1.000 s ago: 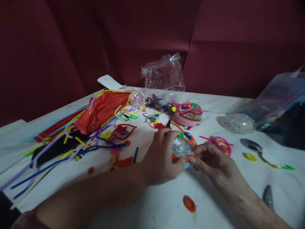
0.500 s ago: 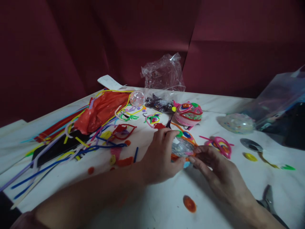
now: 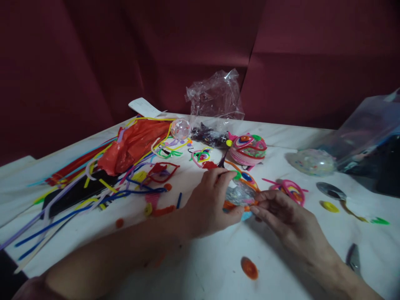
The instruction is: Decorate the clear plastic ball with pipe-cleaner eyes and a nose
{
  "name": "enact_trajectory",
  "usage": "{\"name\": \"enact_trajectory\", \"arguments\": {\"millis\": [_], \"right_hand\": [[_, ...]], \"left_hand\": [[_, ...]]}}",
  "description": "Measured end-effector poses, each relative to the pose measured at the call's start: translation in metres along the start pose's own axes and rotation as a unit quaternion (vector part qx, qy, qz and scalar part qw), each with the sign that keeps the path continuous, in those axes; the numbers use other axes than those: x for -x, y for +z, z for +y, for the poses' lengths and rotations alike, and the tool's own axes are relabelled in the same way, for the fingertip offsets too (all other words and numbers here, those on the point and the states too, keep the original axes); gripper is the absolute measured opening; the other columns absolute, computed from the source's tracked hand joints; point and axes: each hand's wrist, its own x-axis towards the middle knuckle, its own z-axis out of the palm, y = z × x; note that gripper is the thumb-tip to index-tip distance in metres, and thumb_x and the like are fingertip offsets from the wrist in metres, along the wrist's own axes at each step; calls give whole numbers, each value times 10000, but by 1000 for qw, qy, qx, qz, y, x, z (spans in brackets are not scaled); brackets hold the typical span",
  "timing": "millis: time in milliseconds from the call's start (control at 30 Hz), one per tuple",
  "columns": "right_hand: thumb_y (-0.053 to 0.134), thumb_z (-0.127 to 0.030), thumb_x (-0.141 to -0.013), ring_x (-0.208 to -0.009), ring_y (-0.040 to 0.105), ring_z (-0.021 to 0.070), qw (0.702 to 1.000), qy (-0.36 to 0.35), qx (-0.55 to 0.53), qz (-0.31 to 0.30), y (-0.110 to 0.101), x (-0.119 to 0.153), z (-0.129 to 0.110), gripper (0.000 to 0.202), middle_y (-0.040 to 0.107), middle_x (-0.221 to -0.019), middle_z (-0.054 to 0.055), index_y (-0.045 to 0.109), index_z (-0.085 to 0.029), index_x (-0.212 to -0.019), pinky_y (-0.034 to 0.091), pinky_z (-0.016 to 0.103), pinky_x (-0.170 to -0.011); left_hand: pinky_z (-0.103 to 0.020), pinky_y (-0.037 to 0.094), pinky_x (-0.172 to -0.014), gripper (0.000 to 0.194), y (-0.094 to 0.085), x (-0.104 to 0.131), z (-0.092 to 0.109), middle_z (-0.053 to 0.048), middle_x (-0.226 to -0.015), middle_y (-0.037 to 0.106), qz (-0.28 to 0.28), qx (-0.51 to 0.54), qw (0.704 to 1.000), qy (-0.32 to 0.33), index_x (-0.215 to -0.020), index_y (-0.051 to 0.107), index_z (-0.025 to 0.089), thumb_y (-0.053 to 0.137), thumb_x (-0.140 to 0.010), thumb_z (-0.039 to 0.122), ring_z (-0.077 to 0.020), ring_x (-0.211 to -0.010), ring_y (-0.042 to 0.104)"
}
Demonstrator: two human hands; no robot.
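A clear plastic ball [image 3: 239, 194] trimmed with an orange pipe cleaner [image 3: 251, 179] sits low over the table. My left hand [image 3: 210, 204] is closed around its left side, the fingers on top by a green piece and the thumb at the front. At the ball's right edge, my right hand [image 3: 290, 227] pinches the orange pipe cleaner between thumb and fingertips. Part of the ball's underside is hidden, with a light blue bit showing below. Just beyond stands a finished-looking ball [image 3: 248, 150] wrapped in pink and red pipe cleaners.
Loose pipe cleaners [image 3: 125, 193] and a red plastic bag [image 3: 134, 143] cover the left. Rightward lie a pink coil [image 3: 289, 191], a tape roll [image 3: 331, 191], a yellow button [image 3: 329, 206], a clear half-ball [image 3: 314, 162] and pliers [image 3: 353, 259]. An orange button [image 3: 249, 268] lies in front.
Little differs. My right hand has shifted slightly at the ball's right edge, keeping its pinch. My left hand stays around the ball. The whole view has moved a touch.
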Motion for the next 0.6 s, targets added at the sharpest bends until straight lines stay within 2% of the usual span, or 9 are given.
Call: {"name": "enact_trajectory", "arguments": {"millis": [200,333,467,533,600], "right_hand": [[667,-474,-789,-551,562,166,999,-13,29,18,2,0,-8,309,590,-657,11,556,-196,-868,477,246,-503],[637,-538,-789,-546,572,170,998,-21,61,14,4,0,-12,361,599,-675,22,546,-194,-853,489,250,-493],[567,-506,-835,-579,581,172,995,-33,96,-1,3,-2,-13,313,606,-696,31,540,-195,-834,492,242,-494],[550,-456,-846,-590,583,176,992,-39,123,-3,3,-2,-14,263,608,-687,32,543,-195,-818,481,236,-476],[535,-416,-845,-599,589,182,988,-48,149,-2,3,-1,-14,224,614,-687,34,550,-195,-812,469,232,-454]], "left_hand": [[-377,411,-973,637,-5,-4,-1,-137,-1240,450,-42,-23,999,14,-1267,357,134,609,-725,353,-243,-1158,436],[-379,382,-999,653,-11,-3,2,-143,-1251,456,-31,-47,997,54,-1290,285,128,597,-749,317,-238,-1186,421],[-441,372,-987,537,-23,-1,9,-167,-1234,431,-20,-115,990,84,-1155,411,136,652,-697,281,-290,-1177,412],[-452,363,-992,586,-30,-2,11,-180,-1253,412,-46,-131,987,83,-1148,433,132,703,-653,290,-309,-1194,392],[-461,329,-1021,738,-34,-5,10,-199,-1319,353,-80,-118,988,61,-1227,396,124,747,-605,311,-327,-1256,321]]}}
